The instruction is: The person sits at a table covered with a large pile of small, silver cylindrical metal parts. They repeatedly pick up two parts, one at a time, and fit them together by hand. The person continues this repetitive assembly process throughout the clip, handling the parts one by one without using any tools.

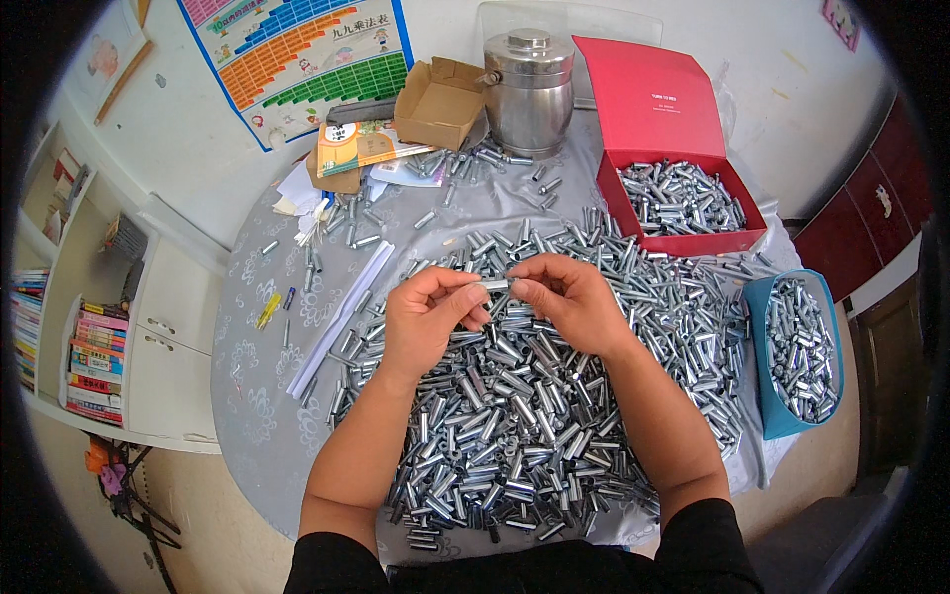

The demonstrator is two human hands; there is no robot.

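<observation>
Above the middle of the table, a small silvery metal sleeve [495, 285] lies level between my two hands. My left hand [427, 319] is closed, thumb and fingers pinching the sleeve's left end. From the other side my right hand [576, 305] is closed in a pinch at the right end, where a darker tip shows. The fingers partly cover both ends, so I cannot tell whether a separate part sits there. Under and around both hands spreads a large heap of shiny metal sleeves and bolts [515, 436].
A red box [683, 243] with raised lid and a blue bin [782, 421], both full of metal pieces, stand on the right. At the back are a steel pot [529, 99], a cardboard box [435, 109] and booklets [361, 144]. A white strip [339, 319] borders the heap's left.
</observation>
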